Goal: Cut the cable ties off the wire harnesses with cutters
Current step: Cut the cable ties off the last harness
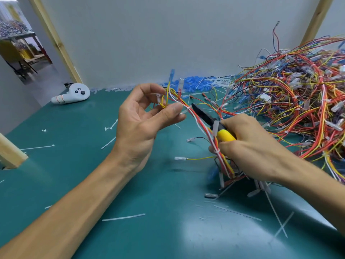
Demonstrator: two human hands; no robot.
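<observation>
Centre frame, we hold one wire harness (pixel 195 117): left hand (pixel 143 120) pinches its upper wires, right hand (pixel 250 148) grips yellow-handled cutters (pixel 204 114) and the bundle near a white cable tie (pixel 216 151). Harness pile (pixel 298 94) right, on green bench (pixel 84 184).

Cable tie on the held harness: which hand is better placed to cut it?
Right. The right hand grips the yellow-handled cutters, blades close to the harness and its cable tie; the left hand only pinches the harness higher up.
</observation>
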